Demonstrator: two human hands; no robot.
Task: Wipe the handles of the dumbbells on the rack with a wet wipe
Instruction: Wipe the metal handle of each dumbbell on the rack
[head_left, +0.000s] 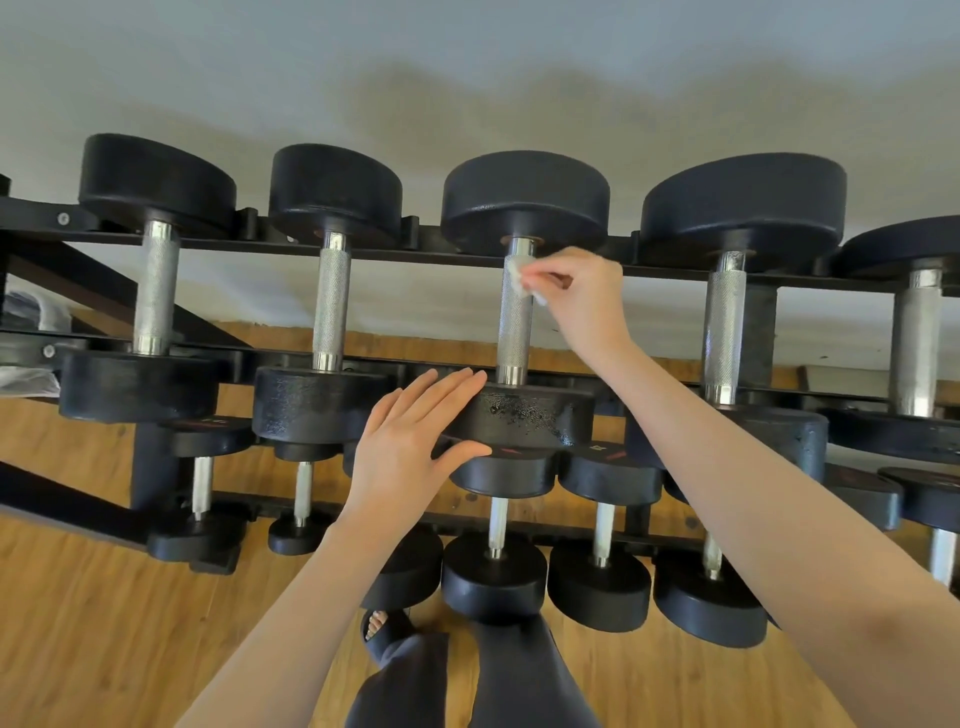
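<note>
A pale grey-white wall (467, 62) with soft shadows rises above a warm brown wood-plank floor (104, 623).

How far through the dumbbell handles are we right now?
Nothing reads as finished: no handle shows visible wetness. In hand: the right hand pinches the wet wipe against the top of the middle dumbbell's handle, while the left hand rests flat on its lower head. Left: that handle's lower part, possibly the neighbours, and the lower-tier handles.

Dumbbells (514, 317) side by side on rack (363, 254)
</note>
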